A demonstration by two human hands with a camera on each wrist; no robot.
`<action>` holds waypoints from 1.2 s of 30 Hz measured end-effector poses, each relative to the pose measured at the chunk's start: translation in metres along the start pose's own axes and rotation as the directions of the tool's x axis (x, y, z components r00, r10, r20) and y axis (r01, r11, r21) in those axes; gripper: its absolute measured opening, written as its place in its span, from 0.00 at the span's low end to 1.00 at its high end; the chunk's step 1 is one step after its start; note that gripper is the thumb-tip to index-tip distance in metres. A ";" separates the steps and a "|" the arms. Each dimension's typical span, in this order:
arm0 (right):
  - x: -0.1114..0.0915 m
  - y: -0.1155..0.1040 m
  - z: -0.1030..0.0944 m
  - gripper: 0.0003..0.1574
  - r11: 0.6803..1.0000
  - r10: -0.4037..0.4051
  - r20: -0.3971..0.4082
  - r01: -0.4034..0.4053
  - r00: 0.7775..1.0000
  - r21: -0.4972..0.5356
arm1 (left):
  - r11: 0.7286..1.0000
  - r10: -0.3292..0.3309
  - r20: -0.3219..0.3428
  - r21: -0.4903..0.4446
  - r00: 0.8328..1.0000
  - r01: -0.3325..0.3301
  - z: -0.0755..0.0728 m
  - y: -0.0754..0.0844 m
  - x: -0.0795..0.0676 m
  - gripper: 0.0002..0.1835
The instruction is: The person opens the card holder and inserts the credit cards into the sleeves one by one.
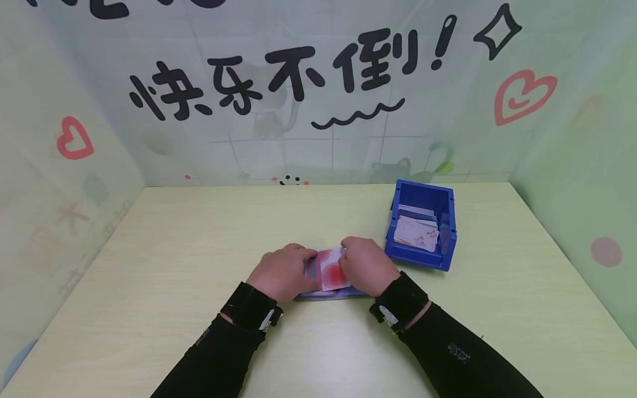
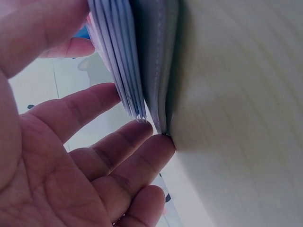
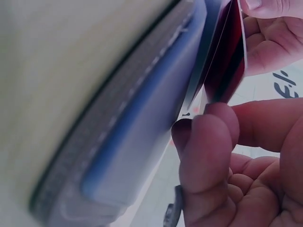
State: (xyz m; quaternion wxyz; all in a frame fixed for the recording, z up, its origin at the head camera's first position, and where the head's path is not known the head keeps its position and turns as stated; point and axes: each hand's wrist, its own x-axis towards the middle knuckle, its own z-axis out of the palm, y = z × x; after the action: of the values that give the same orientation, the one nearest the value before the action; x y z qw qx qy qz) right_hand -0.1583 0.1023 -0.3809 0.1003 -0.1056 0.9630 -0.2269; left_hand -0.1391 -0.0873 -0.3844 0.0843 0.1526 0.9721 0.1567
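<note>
A card holder (image 1: 330, 297) with a stitched grey cover (image 2: 163, 61) and a stack of clear sleeves (image 2: 118, 56) lies opened on the table. My left hand (image 1: 286, 272) holds its left side, fingertips against the far edges of sleeves and cover, thumb toward the near side. A pink and white card (image 1: 334, 276) with a red round patch is at the upper sleeve. Thumb and finger of my right hand (image 1: 368, 268) pinch a corner of this card (image 3: 229, 61), whose underside looks dark red. The right hand covers part of the holder's right side in the head view.
Right of the hands stands a blue bin (image 1: 415, 255) with several printed cards (image 1: 417, 232) lying in it. The pale wooden table (image 1: 199, 237) is bounded by a printed cloth backdrop (image 1: 333, 155) behind and at both sides.
</note>
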 end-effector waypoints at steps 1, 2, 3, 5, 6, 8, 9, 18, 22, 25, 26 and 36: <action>0.000 0.000 0.000 0.24 1.000 -0.003 -0.001 0.003 1.000 0.000 | 1.000 -0.001 0.000 0.000 1.000 0.001 0.000 0.000 0.000 0.36; 0.000 -0.001 0.000 0.24 1.000 -0.005 -0.001 0.005 1.000 0.001 | 1.000 -0.002 -0.001 0.000 1.000 0.002 0.000 0.000 0.000 0.36; 0.000 -0.001 0.001 0.24 1.000 -0.007 -0.001 0.007 1.000 0.001 | 1.000 -0.003 0.000 -0.001 1.000 0.003 0.000 0.000 0.000 0.36; -0.001 -0.002 0.001 0.25 1.000 -0.009 0.002 0.009 1.000 0.003 | 1.000 -0.008 0.002 -0.008 1.000 0.008 -0.001 0.000 0.000 0.36; -0.001 -0.002 0.001 0.25 1.000 -0.008 0.004 0.008 1.000 0.005 | 1.000 -0.009 0.003 -0.010 1.000 0.009 -0.001 0.000 0.000 0.37; -0.002 -0.003 0.001 0.26 1.000 -0.003 0.007 0.003 1.000 0.014 | 1.000 -0.012 0.008 -0.021 1.000 0.012 -0.002 0.000 -0.001 0.37; -0.003 -0.003 0.002 0.27 1.000 -0.001 0.008 0.001 1.000 0.017 | 1.000 -0.015 0.011 -0.026 1.000 0.015 -0.002 0.000 -0.001 0.37; -0.003 -0.004 0.004 0.30 1.000 0.004 0.006 -0.004 1.000 0.031 | 0.998 -0.023 0.039 -0.057 0.999 0.026 -0.004 -0.002 -0.002 0.41; -0.003 -0.005 0.005 0.30 0.999 0.007 0.011 -0.007 1.000 0.043 | 0.997 -0.026 0.043 -0.067 0.999 0.029 -0.004 -0.002 -0.002 0.42; -0.003 -0.005 0.006 0.30 0.999 -0.004 0.014 0.003 1.000 0.051 | 0.997 -0.026 0.044 -0.073 0.999 0.029 -0.004 -0.002 -0.003 0.44; -0.002 -0.005 0.006 0.30 0.999 -0.008 0.015 0.007 1.000 0.054 | 0.997 -0.027 0.044 -0.073 0.999 0.030 -0.004 -0.002 -0.003 0.44; -0.002 -0.010 0.007 0.31 0.996 -0.020 0.058 0.015 0.998 0.088 | 0.995 -0.027 0.045 -0.097 0.999 0.031 -0.005 0.000 -0.003 0.45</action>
State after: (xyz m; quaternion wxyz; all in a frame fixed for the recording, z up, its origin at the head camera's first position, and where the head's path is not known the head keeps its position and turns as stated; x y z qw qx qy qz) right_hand -0.1531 0.0917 -0.3820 0.1310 -0.1163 0.9478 -0.2663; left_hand -0.1370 -0.0899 -0.3792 0.1149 0.1375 0.9633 0.1996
